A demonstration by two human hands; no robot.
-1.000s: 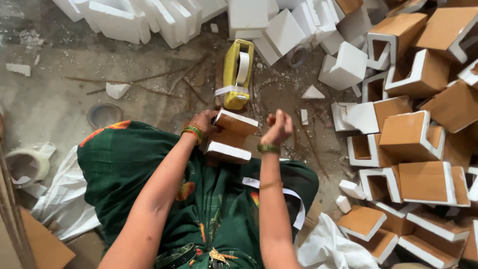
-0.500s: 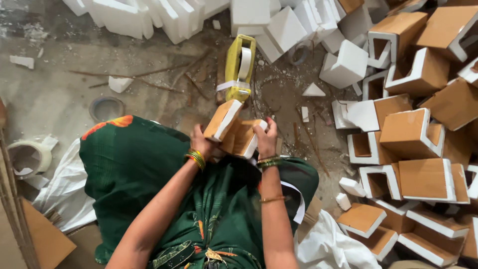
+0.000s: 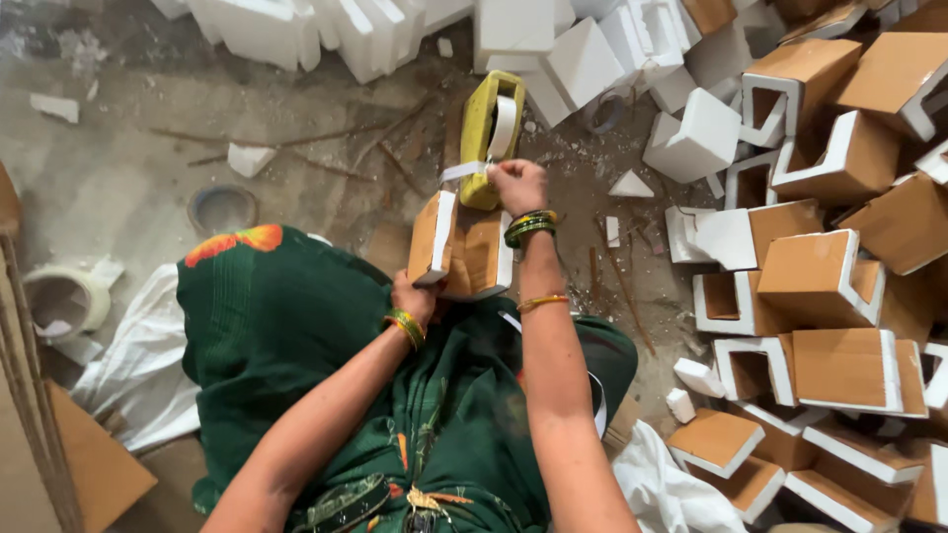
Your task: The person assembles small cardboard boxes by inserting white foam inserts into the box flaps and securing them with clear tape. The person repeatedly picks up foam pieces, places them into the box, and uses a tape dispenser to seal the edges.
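A: Dozens of cardboard-faced foam corner pieces [image 3: 829, 286] are heaped on the floor to your right, the largest thing in view, with a pile of bare white foam blocks [image 3: 395, 30] along the top edge.

B: And on your lap?

A: Your green garment [image 3: 296, 345] fills the lower middle. Just above it you hold one foam and cardboard block [image 3: 464, 247], tilted nearly upright over your knees, its brown face towards you and white foam showing at both edges.

B: How are your hands set?

A: Your left hand [image 3: 415, 296] grasps the block from beneath at its lower left corner, fingers closed on it. Your right hand [image 3: 518, 186] is clenched round the yellow tape dispenser [image 3: 484, 138], which sits at the block's top edge, touching it. A strip of white tape [image 3: 462, 171] runs from the dispenser leftwards over that edge.

B: Anything smaller nearby?

A: A roll of pale tape [image 3: 59, 301] lies on the floor well to your left, and a small foam wedge [image 3: 632, 186] sits just right of your right hand.
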